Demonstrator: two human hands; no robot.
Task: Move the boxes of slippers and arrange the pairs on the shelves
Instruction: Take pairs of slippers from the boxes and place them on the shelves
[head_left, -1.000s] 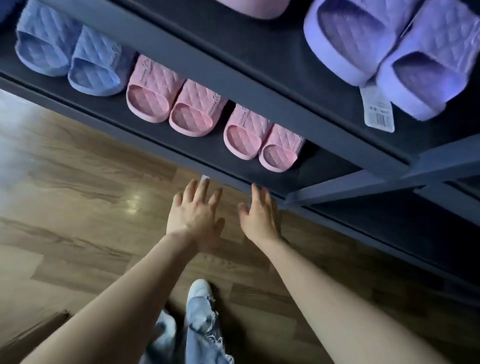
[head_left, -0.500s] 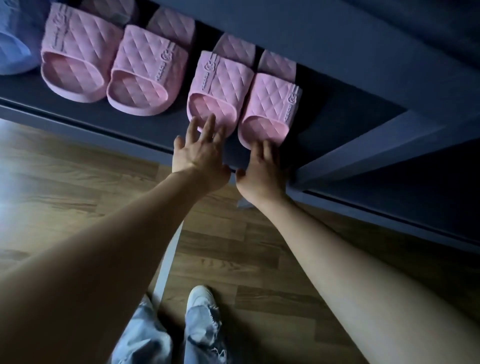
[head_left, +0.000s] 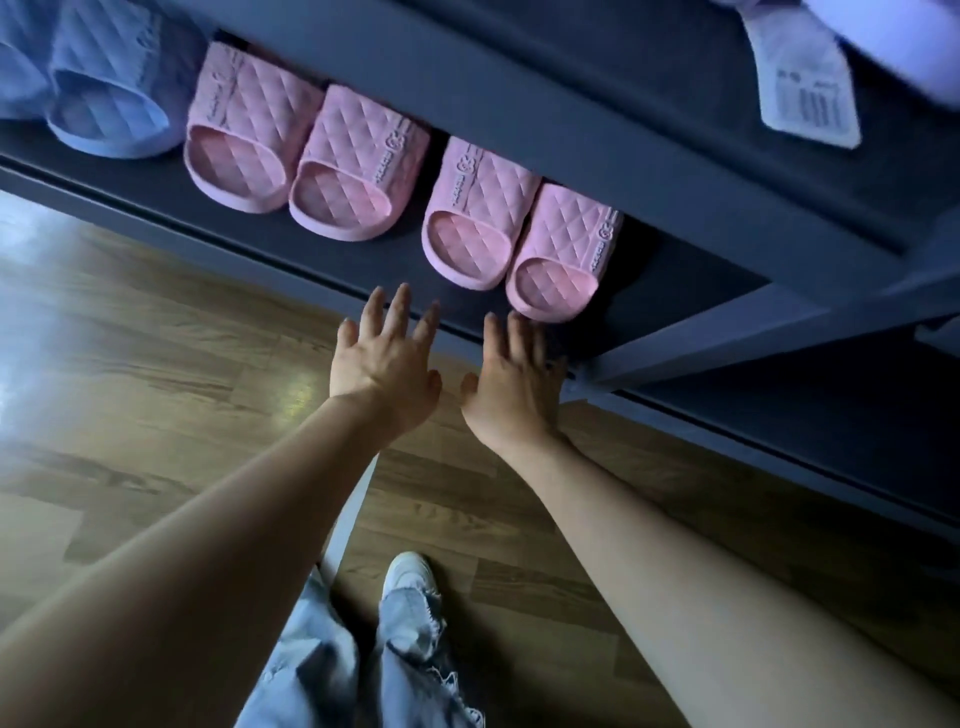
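Your left hand (head_left: 385, 371) and right hand (head_left: 514, 389) have drawn back off the pink pair (head_left: 485, 208) to the shelf's (head_left: 363, 267) front edge. Both lie flat — fingers spread, holding nothing.

We see a wood-plank floor (head_left: 156, 405), pale light glaring on its left side, below a dark blue-grey shelf rack (head_left: 519, 93).

**No words clear enough to read**

A white paper tag (head_left: 802, 96) hangs above and to the right of the pink slippers (head_left: 483, 208). It has dark printed lines, too blurry to read. The slipper straps have tiny raised letters and a little mark, too small to read.
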